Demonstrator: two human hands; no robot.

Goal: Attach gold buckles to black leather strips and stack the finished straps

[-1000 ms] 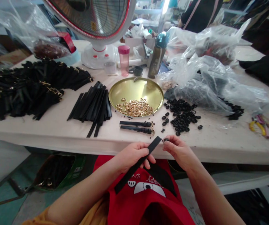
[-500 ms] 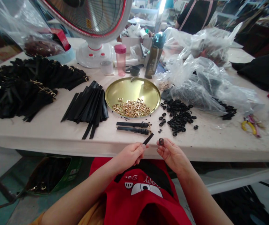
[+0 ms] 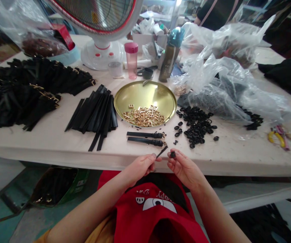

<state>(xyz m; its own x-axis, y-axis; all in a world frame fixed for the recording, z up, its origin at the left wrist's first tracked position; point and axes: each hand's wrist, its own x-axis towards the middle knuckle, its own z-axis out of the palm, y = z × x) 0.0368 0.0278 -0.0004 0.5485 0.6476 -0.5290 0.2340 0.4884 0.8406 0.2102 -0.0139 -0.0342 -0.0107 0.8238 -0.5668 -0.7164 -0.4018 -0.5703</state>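
My left hand [image 3: 145, 165] is closed on a black strap [image 3: 162, 152], whose free end points up and to the right. A small black loop [image 3: 172, 154] is pinched between the thumb and finger of my right hand [image 3: 183, 165], just right of the strap's end and apart from it. Two buckled black straps [image 3: 145, 138] lie side by side beyond my left hand. Past my right hand spreads a pile of black loops [image 3: 196, 125]. Gold buckles [image 3: 145, 116] are heaped in a round gold tray [image 3: 145, 88].
Black strips [image 3: 94, 111] lie fanned left of the tray, with bundles of buckled straps [image 3: 21, 101] farther left. A fan [image 3: 102, 54], pink-lidded cup [image 3: 131, 60] and bottle [image 3: 169, 59] stand behind. Plastic bags [image 3: 226, 84] and yellow-handled pliers [image 3: 278, 140] are at right.
The loop in my right hand has turned and come slightly closer to the strap. The strap in my left hand now shows more edge-on. The view has shifted slightly.
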